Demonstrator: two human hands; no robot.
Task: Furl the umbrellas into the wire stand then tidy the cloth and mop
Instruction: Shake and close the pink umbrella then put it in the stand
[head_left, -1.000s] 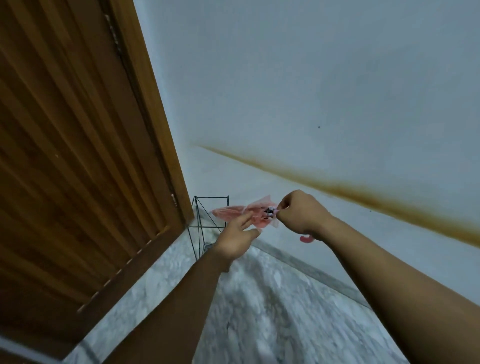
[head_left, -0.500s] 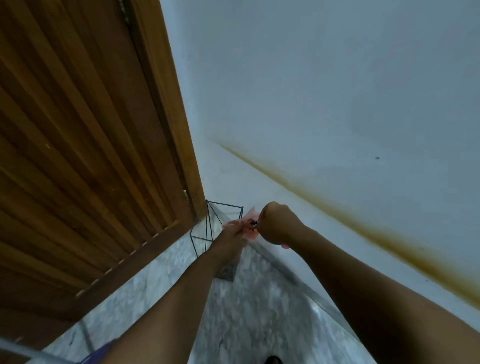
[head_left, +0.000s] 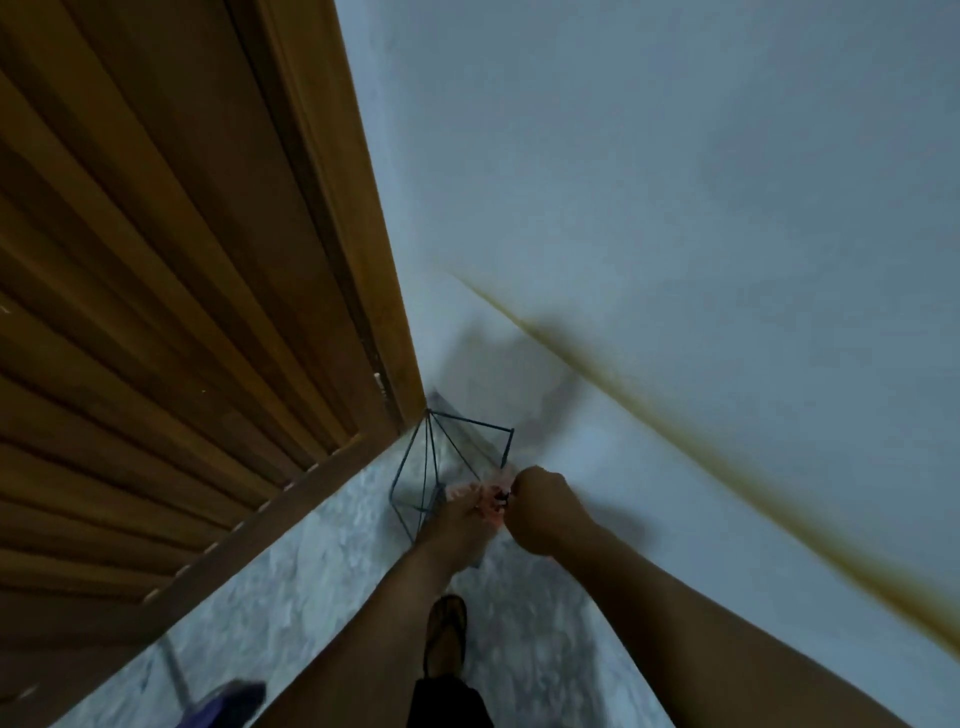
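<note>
Both hands meet over the near right corner of the wire stand (head_left: 441, 467), which sits on the marbled floor (head_left: 311, 587) in the corner between the wooden door (head_left: 156, 286) and the white wall (head_left: 675, 208). The right hand (head_left: 543, 512) is curled into a fist, pinching the pink umbrella (head_left: 488, 499) at a small dark part; the left hand (head_left: 460, 512) cups the fabric from below, its fingers bent round it. A sandalled foot (head_left: 445, 636) stands on the floor just behind the hands.
</note>
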